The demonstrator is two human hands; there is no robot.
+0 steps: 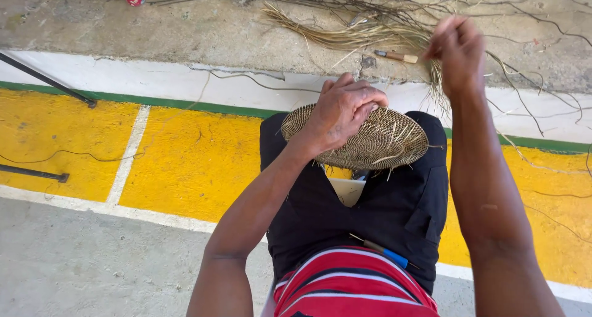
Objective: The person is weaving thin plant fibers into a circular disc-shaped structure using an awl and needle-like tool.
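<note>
Fingers of my left hand (343,110) clamp the woven basket disc (361,139) on my knees; right hand (457,53), blurred, is pinched shut on a fibre strand above it. Base looks mostly woven, loose ends sticking out, rim unfinished. Beyond the disc: fibre bundle (345,34), knife (395,57).

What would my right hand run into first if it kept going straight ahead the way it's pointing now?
Probably the bundle of pale straw fibres on the concrete ledge, just beyond the raised right hand. A small wooden-handled tool lies close beside that line. Depth is hard to judge from above.
</note>
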